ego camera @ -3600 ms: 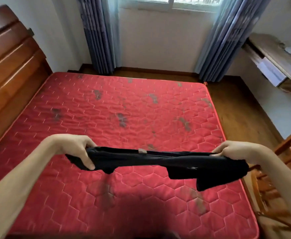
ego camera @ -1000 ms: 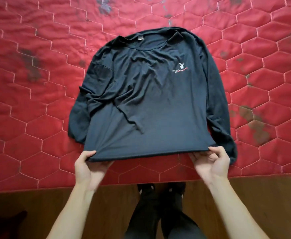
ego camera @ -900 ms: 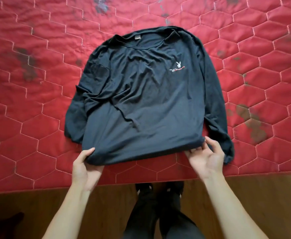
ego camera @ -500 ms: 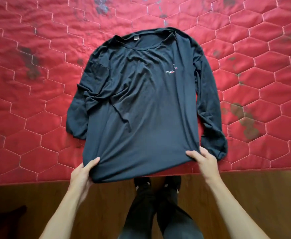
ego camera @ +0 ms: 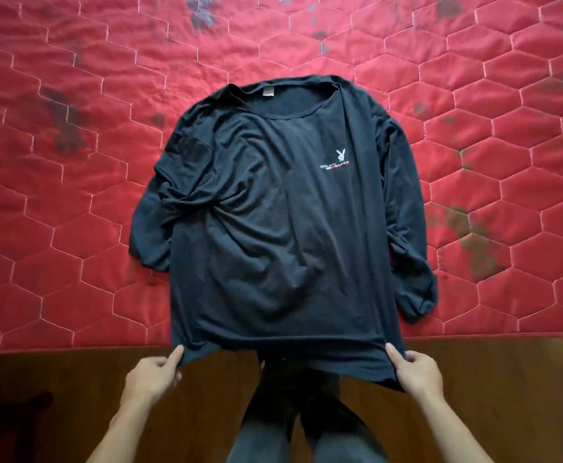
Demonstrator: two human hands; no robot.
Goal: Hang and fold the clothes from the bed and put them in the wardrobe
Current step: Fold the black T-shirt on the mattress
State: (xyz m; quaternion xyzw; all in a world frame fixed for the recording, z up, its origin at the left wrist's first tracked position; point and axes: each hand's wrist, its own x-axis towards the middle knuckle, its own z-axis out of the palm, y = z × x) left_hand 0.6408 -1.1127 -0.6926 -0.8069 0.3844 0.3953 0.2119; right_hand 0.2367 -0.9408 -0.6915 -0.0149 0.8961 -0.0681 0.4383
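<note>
A black long-sleeved shirt [ego camera: 273, 222] with a small white rabbit logo lies front up on the red quilted mattress [ego camera: 56, 162], neck away from me. Its hem hangs past the mattress's near edge. My left hand [ego camera: 154, 372] pinches the hem's left corner. My right hand [ego camera: 413, 370] grips the hem's right corner. Both sleeves lie folded along the shirt's sides, and the left side is creased.
Dark wooden floor [ego camera: 56, 396] runs along the mattress's near edge. My legs in dark trousers [ego camera: 293, 412] stand between my arms. The mattress bears several dark stains.
I have gone from holding the bunched shirt in the air to spreading it flat. Over the last second both hands pulled the hem toward me, past the mattress edge.
</note>
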